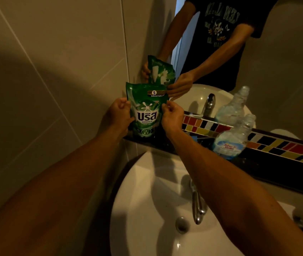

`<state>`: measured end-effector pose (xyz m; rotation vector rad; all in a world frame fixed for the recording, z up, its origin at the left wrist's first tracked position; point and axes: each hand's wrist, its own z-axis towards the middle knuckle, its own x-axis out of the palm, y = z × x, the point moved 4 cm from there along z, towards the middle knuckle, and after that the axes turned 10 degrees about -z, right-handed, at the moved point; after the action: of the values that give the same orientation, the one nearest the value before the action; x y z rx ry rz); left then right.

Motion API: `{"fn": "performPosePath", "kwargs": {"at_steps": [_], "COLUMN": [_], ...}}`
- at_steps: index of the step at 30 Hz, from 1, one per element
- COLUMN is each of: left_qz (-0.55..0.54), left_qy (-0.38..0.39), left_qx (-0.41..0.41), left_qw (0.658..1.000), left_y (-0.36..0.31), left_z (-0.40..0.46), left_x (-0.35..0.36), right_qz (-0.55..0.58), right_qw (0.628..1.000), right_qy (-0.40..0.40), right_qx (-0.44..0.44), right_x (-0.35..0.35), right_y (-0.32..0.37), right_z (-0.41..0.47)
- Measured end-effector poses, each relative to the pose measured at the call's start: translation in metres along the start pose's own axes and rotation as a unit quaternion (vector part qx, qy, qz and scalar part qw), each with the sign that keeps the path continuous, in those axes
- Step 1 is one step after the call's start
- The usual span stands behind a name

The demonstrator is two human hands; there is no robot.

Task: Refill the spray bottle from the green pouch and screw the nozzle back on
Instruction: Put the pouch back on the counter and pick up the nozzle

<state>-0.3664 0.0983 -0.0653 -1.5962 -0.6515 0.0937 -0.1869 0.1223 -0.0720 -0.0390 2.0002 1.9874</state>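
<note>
While both hands grip the green pouch [145, 111] at its side edges, the chief hazard is a spill: the pouch stands upright on the dark ledge [269, 163] in the corner beside the mirror [285, 74], and a hard pull or squeeze at the sides could, in my judgement, burst liquid from the top once it is opened. Whether the top is already torn open cannot be told.

Head view, the only one supplied. The left hand [118, 112] is curled closed, thumb and fingers pinching the pouch's left edge at mid-height. The right hand [172, 117] is likewise closed in a pinch on the right edge, just below the top band. A slip of either pinch would likely tip the pouch toward the white basin [147, 209] below.

A second risk: the clear bottle [233, 137] stands on the same ledge, well apart to the right, its neck open with no nozzle fitted. The neck looks narrow, so pouring from a wide pouch mouth may miss it. The nozzle itself is not visible.

Condition of the pouch: glossy green film, white lettering and a splash emblem on the front, a brown band marked 5 near the top. It looks plump and full, soft-sided, and likely to buckle under grip.
</note>
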Motion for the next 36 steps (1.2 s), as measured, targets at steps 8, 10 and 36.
{"fn": "performPosePath", "kwargs": {"at_steps": [8, 10, 36], "left_qz": [0.004, 0.003, 0.315], "left_qy": [-0.083, -0.096, 0.130], "left_qx": [0.026, 0.028, 0.004], "left_qw": [0.996, 0.995, 0.940], "left_y": [0.009, 0.011, 0.109], "left_z": [0.014, 0.015, -0.116], "left_x": [-0.003, -0.003, 0.093], "right_qz": [-0.001, -0.004, -0.092], "right_qw": [1.000, 1.000, 0.988], "right_qy": [-0.015, -0.007, -0.119], "right_qx": [0.001, -0.001, 0.036], "right_x": [0.019, 0.020, -0.201], "right_y": [-0.002, -0.001, -0.091], "right_z": [0.023, 0.023, -0.108]}}
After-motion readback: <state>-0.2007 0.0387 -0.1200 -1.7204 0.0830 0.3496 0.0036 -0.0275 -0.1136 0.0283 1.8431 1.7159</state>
